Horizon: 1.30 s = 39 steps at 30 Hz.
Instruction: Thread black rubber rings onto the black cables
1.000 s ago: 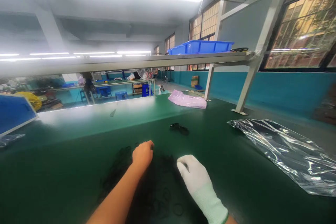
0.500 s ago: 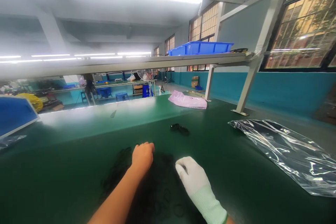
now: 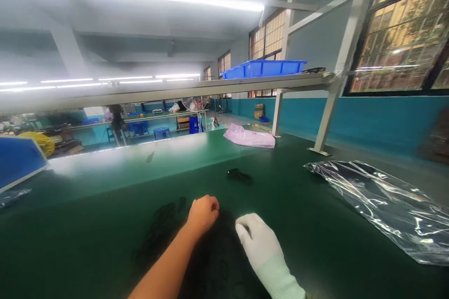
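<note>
- Hands: two. One bare left hand (image 3: 203, 212) and one white-gloved right hand (image 3: 257, 243), both at lower centre of the frame.
- Piles of black rings (image 3: 213, 261) on the counter (image 3: 87, 233): one large pile under the hands; the ring count cannot be told.
- Small dark clusters (image 3: 239, 176): one, at centre of the frame.
- Clear plastic bags (image 3: 382, 205): one, at right.
- Pink bags (image 3: 249, 136): one, above centre.
- Blue trays (image 3: 264, 68): one, on the overhead shelf (image 3: 175, 88).
</note>
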Each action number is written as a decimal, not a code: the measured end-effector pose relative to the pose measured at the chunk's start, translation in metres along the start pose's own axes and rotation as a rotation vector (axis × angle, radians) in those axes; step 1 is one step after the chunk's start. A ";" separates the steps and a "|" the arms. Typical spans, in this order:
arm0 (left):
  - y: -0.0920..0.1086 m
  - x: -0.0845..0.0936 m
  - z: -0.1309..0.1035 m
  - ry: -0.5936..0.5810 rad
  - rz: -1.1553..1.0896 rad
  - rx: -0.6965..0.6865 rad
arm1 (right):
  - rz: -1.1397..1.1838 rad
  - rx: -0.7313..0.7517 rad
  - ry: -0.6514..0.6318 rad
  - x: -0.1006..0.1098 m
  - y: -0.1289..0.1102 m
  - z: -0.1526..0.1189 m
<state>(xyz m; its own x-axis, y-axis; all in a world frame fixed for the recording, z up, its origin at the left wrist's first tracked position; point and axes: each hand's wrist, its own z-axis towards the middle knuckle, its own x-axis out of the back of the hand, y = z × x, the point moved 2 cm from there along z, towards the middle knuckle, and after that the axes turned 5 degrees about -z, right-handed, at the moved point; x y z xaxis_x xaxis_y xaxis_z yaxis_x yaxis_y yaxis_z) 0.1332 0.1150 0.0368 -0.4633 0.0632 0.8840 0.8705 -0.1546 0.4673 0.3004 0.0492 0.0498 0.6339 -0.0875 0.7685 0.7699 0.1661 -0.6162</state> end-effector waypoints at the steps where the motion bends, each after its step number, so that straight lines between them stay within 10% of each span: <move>1: -0.001 0.003 0.001 0.000 -0.051 0.005 | 0.015 -0.005 0.015 0.000 0.001 0.000; 14: 0.028 0.020 -0.028 -0.054 -0.612 -0.059 | 0.289 -0.050 0.026 -0.001 -0.014 0.006; 25: -0.010 0.017 -0.023 0.164 -0.341 0.116 | 0.151 -0.001 0.028 0.015 -0.007 0.046; 33: 0.009 -0.021 -0.006 0.086 -0.214 0.064 | 0.002 0.024 -0.011 0.011 -0.010 0.074; 39: -0.007 -0.008 -0.009 0.083 -0.435 0.109 | 0.048 0.001 -0.061 0.003 -0.021 0.094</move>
<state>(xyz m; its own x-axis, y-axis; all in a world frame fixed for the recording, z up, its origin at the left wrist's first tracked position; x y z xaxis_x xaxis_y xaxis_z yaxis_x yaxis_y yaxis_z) 0.1296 0.1062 0.0259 -0.7979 0.0199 0.6025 0.6020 -0.0263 0.7980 0.2791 0.1375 0.0809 0.6640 -0.0190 0.7475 0.7389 0.1699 -0.6521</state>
